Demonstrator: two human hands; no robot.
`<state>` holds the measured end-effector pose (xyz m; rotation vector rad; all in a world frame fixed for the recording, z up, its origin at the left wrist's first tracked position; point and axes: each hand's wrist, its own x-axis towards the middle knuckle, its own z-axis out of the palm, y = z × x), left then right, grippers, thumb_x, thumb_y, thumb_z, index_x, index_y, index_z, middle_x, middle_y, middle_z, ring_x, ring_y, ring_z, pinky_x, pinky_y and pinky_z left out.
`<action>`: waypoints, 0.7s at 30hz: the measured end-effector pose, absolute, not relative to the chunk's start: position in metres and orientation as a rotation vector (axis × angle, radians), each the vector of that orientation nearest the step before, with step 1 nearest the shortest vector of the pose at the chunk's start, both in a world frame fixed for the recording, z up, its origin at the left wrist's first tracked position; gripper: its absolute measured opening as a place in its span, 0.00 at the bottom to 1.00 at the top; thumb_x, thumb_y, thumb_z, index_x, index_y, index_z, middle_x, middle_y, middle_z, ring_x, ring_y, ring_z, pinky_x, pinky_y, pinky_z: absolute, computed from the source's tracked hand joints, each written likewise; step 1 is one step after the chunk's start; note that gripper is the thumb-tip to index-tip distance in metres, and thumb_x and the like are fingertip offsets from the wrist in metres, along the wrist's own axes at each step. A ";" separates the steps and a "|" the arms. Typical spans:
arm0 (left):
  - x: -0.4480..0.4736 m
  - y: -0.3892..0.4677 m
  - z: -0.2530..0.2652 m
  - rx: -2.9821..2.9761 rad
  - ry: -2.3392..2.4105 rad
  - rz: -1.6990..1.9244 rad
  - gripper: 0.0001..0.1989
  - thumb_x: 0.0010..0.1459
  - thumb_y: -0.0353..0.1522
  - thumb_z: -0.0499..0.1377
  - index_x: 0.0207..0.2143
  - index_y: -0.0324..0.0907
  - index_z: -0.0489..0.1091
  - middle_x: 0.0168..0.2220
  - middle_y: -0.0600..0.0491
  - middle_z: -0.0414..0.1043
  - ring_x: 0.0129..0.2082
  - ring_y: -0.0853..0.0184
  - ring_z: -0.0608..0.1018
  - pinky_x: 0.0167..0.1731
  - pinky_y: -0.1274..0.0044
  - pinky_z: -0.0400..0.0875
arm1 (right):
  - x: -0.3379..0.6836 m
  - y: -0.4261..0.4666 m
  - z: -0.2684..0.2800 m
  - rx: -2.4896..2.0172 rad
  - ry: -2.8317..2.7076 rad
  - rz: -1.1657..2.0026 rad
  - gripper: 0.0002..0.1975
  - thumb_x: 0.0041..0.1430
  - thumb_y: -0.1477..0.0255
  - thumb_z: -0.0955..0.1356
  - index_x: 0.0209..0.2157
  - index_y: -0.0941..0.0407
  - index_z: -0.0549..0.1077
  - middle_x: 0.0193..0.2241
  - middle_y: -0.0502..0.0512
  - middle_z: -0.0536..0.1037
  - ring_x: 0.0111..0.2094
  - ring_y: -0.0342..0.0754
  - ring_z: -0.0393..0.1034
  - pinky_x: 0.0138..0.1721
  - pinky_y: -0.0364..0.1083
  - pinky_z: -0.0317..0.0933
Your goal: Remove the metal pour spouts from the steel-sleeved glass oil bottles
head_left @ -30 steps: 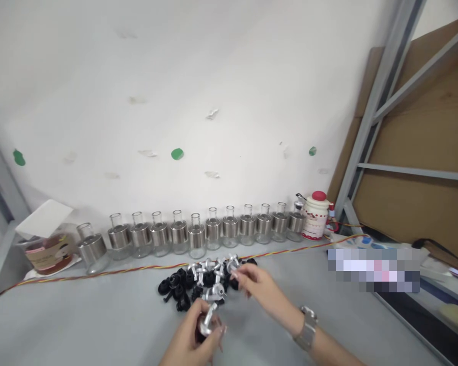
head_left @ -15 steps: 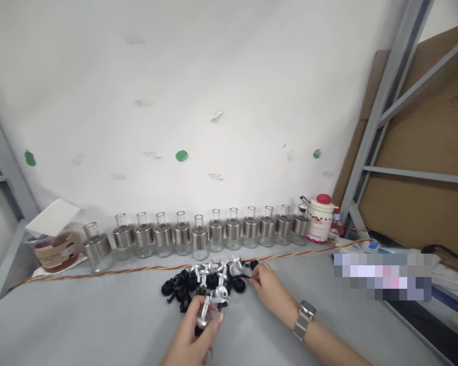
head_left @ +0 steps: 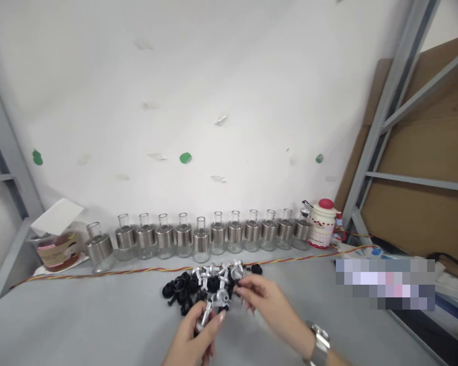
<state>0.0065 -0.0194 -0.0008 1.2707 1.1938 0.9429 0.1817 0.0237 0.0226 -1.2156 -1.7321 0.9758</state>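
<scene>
My left hand is closed around a silver pour spout held at the front of a pile of parts. Part of the spout's base is hidden by the fingers. At the pile's right side, my right hand wears a metal watch and has its fingers bent together. What lies between those fingertips is mostly hidden, with something dark showing beside them. Silver pour spouts make up much of the pile, mixed with black stoppers on its left.
Glass bottles with metal sleeves line the wall; the rightmost bottle bears a spout. A twisted cord crosses before them. A red-topped jar stands right, a plastic tub left. One black stopper lies beyond my right hand.
My right hand has moved left and a little nearer, from the far black stopper to the pile's right edge, covering a black part there. My left hand keeps hold of the pour spout, tilting it slightly.
</scene>
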 end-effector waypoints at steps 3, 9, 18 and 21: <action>0.009 -0.020 -0.002 1.232 1.170 0.943 0.23 0.41 0.52 0.56 0.25 0.42 0.58 0.09 0.65 0.53 0.09 0.78 0.57 0.09 0.85 0.51 | 0.165 -0.001 0.026 -1.021 -2.002 0.822 0.07 0.53 0.74 0.62 0.31 0.55 0.73 0.29 0.53 0.71 0.31 0.46 0.66 0.33 0.42 0.60; 0.009 -0.018 -0.009 1.153 1.075 0.985 0.22 0.41 0.50 0.58 0.22 0.41 0.59 0.14 0.63 0.58 0.13 0.78 0.60 0.13 0.84 0.52 | 0.161 -0.011 0.025 -0.948 -2.208 0.706 0.12 0.54 0.79 0.60 0.35 0.54 0.72 0.33 0.55 0.70 0.35 0.46 0.65 0.38 0.42 0.59; 0.000 -0.014 -0.002 1.256 1.111 0.985 0.22 0.43 0.51 0.55 0.24 0.41 0.60 0.14 0.63 0.57 0.10 0.79 0.54 0.08 0.85 0.45 | 0.175 0.004 0.038 -0.891 -1.761 1.357 0.12 0.50 0.66 0.67 0.35 0.58 0.71 0.29 0.53 0.70 0.30 0.44 0.67 0.34 0.44 0.61; 0.000 -0.015 -0.003 1.315 1.093 0.988 0.20 0.44 0.49 0.56 0.25 0.41 0.61 0.15 0.63 0.57 0.10 0.80 0.53 0.08 0.85 0.46 | 0.172 0.010 0.029 -0.913 -1.588 1.575 0.20 0.50 0.56 0.63 0.29 0.61 0.69 0.22 0.51 0.70 0.23 0.42 0.66 0.27 0.43 0.60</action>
